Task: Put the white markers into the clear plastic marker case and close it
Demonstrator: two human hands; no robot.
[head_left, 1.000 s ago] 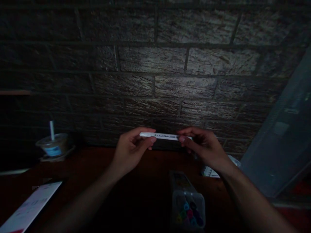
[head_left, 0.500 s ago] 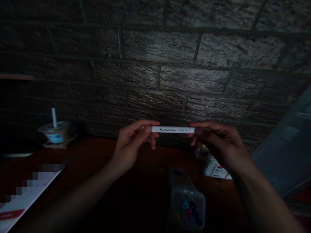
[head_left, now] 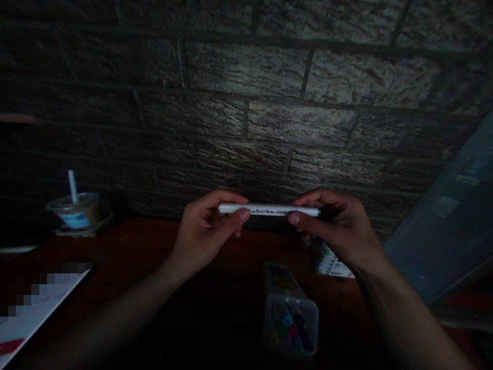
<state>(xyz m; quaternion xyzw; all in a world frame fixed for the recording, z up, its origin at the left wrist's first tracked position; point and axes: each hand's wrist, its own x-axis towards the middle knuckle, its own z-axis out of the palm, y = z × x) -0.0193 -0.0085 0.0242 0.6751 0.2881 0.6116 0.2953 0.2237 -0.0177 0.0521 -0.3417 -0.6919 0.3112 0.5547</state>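
Observation:
A white marker (head_left: 268,210) with dark lettering along its barrel is held level in the air, above the dark wooden table (head_left: 150,246). My left hand (head_left: 210,226) pinches it between thumb and fingers near its left end. Toward the right end, my right hand (head_left: 333,218) grips the same marker with thumb and fingertips. Both ends of the barrel show past the fingers. Below the hands stands a clear plastic case (head_left: 313,329) with several markers (head_left: 293,331) in it, their coloured ends facing me.
On the left, a plastic cup (head_left: 75,210) with a straw rests on a coaster (head_left: 84,226). A white sheet (head_left: 42,298) lies at the lower left. Behind the right hand is a white box-like pack (head_left: 335,264). A brick wall (head_left: 231,118) rises behind the table; a grey panel (head_left: 435,221) stands at right.
Both hands have shifted their grip inward along the marker, so its ends now stick out past the fingers. The view has turned slightly to the right.

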